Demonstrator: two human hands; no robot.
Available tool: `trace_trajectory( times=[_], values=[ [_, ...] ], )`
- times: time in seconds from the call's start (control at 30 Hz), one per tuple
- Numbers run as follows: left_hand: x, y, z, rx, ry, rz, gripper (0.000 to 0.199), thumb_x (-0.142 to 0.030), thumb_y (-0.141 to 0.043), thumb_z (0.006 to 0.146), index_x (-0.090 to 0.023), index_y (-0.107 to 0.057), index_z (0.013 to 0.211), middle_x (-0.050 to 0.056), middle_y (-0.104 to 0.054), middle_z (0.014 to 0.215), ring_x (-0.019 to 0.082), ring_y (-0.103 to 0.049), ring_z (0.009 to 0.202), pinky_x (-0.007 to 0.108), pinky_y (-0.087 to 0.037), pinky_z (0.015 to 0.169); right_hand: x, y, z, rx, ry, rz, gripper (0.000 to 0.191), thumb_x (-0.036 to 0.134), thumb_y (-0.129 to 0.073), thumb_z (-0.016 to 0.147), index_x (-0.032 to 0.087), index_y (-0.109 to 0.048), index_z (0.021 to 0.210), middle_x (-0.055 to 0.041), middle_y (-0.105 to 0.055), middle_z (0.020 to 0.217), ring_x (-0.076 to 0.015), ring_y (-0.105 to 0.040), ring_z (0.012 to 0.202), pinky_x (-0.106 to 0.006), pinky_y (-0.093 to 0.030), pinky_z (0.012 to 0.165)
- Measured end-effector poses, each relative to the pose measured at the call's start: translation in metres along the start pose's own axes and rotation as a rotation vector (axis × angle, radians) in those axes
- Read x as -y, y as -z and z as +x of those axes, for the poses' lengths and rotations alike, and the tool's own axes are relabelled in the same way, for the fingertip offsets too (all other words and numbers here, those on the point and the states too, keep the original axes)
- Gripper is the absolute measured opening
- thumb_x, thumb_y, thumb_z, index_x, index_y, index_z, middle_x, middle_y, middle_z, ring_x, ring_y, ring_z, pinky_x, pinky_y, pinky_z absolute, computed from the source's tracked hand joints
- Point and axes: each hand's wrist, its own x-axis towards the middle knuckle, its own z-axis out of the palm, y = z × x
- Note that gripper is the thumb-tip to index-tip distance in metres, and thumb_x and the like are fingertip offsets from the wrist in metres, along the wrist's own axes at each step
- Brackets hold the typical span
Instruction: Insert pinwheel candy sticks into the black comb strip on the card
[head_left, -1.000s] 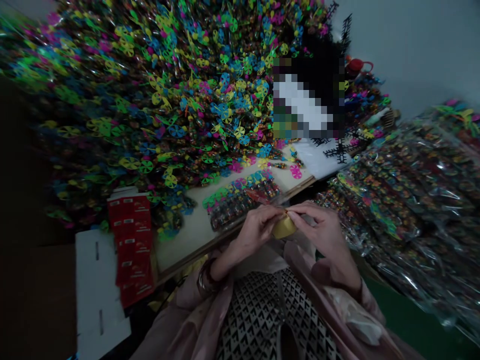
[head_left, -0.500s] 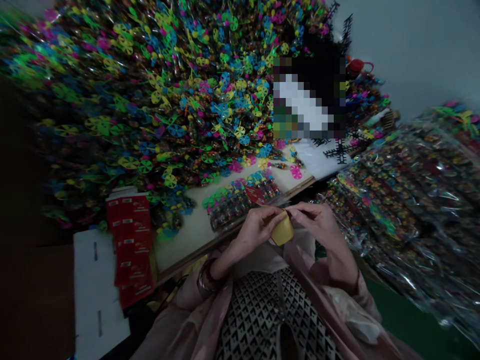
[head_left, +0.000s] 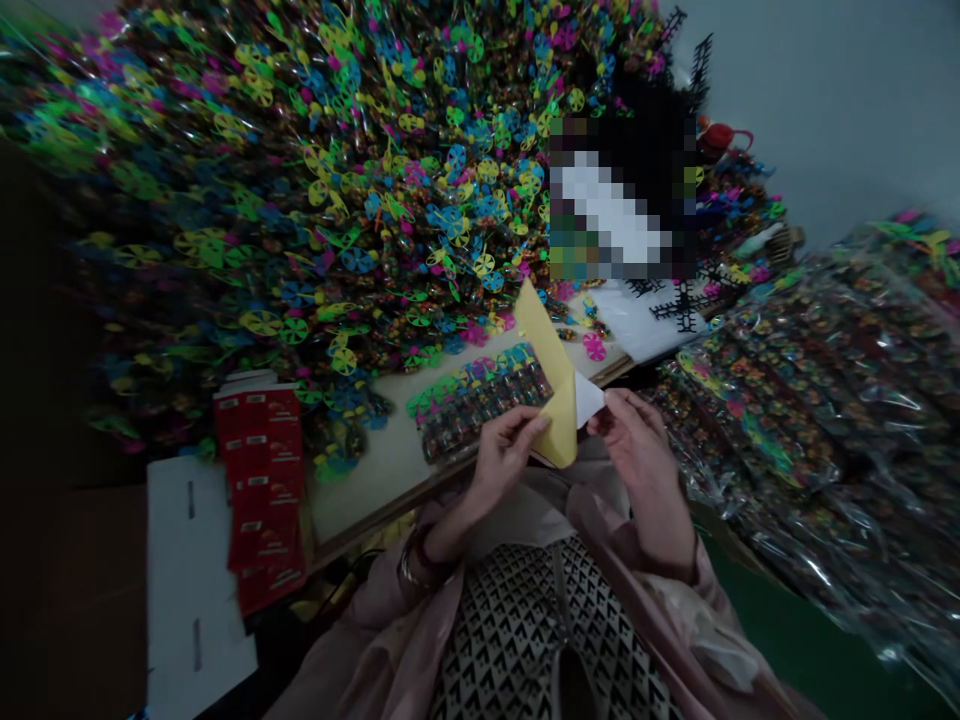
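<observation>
A yellow strip, bent and folded, rises from between my hands, with a white piece on its right side. My left hand pinches the lower left of the yellow strip. The fingers of my right hand are closed on the right tip of the white piece. Just behind my left hand, a row of small clear tubes with coloured tops lies on the pale tabletop.
Many tubes with bright pinwheel tops are heaped across the table's back. Red printed cards stand at the left on a white board. Clear-wrapped packs fill the right side. A red-lidded item is behind.
The yellow piece has opened out into a long strip reaching upward, and its white part now shows. My right hand has moved slightly right. The red card over the tube row is no longer visible.
</observation>
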Motion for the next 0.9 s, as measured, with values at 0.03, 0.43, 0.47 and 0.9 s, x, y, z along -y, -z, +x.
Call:
trace_trajectory(
  times=[0.03, 0.43, 0.47, 0.9],
  values=[
    [0.002, 0.002, 0.001, -0.033, 0.042, -0.039, 0.031, -0.045, -0.065, 0.078, -0.014, -0.067, 0.08, 0.0, -0.065, 0.069, 0.01, -0.056, 0.06, 0.019, -0.045, 0.055, -0.002, 0.0, 0.001, -0.011, -0.021, 0.019, 0.023, 0.04, -0.069, 0.075, 0.02, -0.056, 0.074, 0.0039, -0.058, 0.063, -0.0087, -0.055, 0.052, -0.02, -0.045, 0.049],
    [-0.002, 0.027, 0.004, 0.333, 0.174, -0.205, 0.063, -0.053, -0.082, 0.055, -0.016, -0.062, 0.103, 0.009, -0.069, 0.1, 0.02, -0.065, 0.091, 0.028, -0.052, 0.077, -0.003, -0.004, -0.013, 0.088, 0.198, -0.28, 0.018, 0.041, -0.051, 0.091, 0.023, -0.049, 0.09, 0.0105, -0.047, 0.044, -0.007, -0.044, 0.034, -0.017, -0.032, 0.036],
    [-0.007, 0.026, 0.006, 0.339, 0.16, -0.23, 0.071, -0.055, -0.082, 0.054, -0.016, -0.061, 0.109, 0.011, -0.068, 0.107, 0.022, -0.064, 0.096, 0.029, -0.052, 0.08, -0.004, -0.004, -0.015, 0.131, 0.23, -0.329, 0.017, 0.04, -0.051, 0.091, 0.023, -0.05, 0.09, 0.0104, -0.047, 0.045, -0.0068, -0.044, 0.034, -0.017, -0.033, 0.037],
    [0.007, -0.003, 0.01, 0.106, 0.107, -0.112, 0.049, -0.058, -0.064, 0.074, -0.014, -0.065, 0.095, 0.006, -0.07, 0.088, 0.017, -0.064, 0.077, 0.024, -0.052, 0.067, -0.025, -0.012, -0.018, -0.094, 0.149, -0.05, 0.021, 0.045, -0.05, 0.09, 0.025, -0.043, 0.089, 0.0095, -0.044, 0.056, -0.0059, -0.041, 0.034, -0.018, -0.027, 0.034]
  ],
)
